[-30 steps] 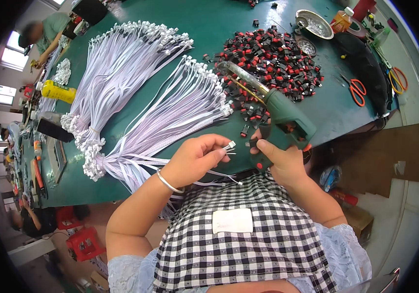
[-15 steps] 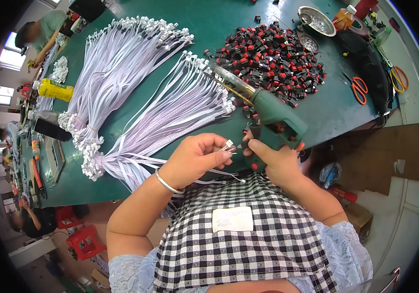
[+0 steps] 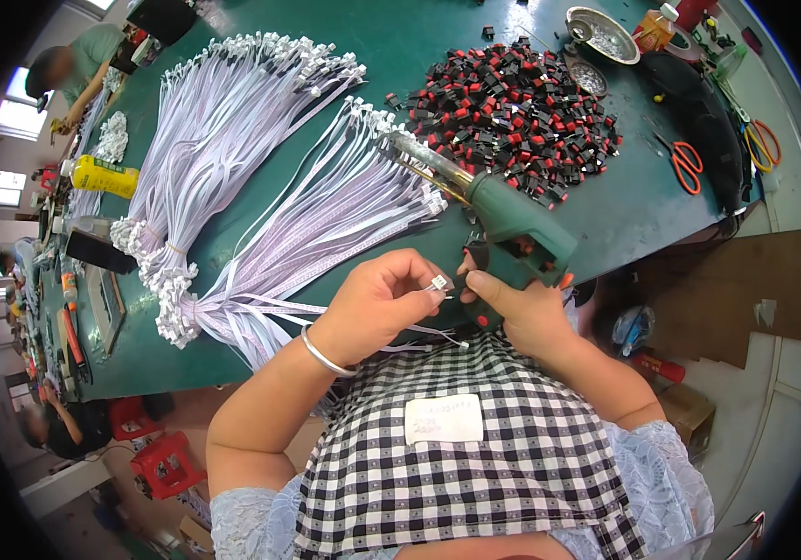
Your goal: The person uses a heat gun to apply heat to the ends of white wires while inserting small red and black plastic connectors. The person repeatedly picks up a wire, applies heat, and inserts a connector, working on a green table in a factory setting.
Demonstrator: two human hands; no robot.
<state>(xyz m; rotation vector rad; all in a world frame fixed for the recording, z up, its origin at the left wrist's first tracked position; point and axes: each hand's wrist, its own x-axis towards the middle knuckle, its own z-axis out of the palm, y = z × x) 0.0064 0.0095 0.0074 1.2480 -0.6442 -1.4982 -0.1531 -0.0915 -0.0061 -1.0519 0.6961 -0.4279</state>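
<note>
My left hand (image 3: 382,303), with a silver bangle at the wrist, pinches a cable by its small white connector (image 3: 438,282). Beside it, my right hand (image 3: 531,313) is closed, thumb toward the left fingertips. Whatever is in the right fingers is too small to make out; a dark piece (image 3: 476,246) shows just above them. Right above this hand is a green gun-shaped tool (image 3: 523,224), its metal barrel pointing up and left across the cable ends. A fanned bundle of white flat cables (image 3: 326,205) with white connectors lies in front of my left hand.
Another cable bundle (image 3: 223,131) lies farther left, beside a yellow bottle (image 3: 104,175). Beyond the tool is a heap of black-and-red switches (image 3: 522,112). At right are a metal dish (image 3: 617,47) and orange-handled scissors (image 3: 687,168). Another person (image 3: 92,61) sits at far left.
The green tool has shifted slightly left in view. The white connector has turned a little in my left fingers. My right thumb and fingers have moved slightly.
</note>
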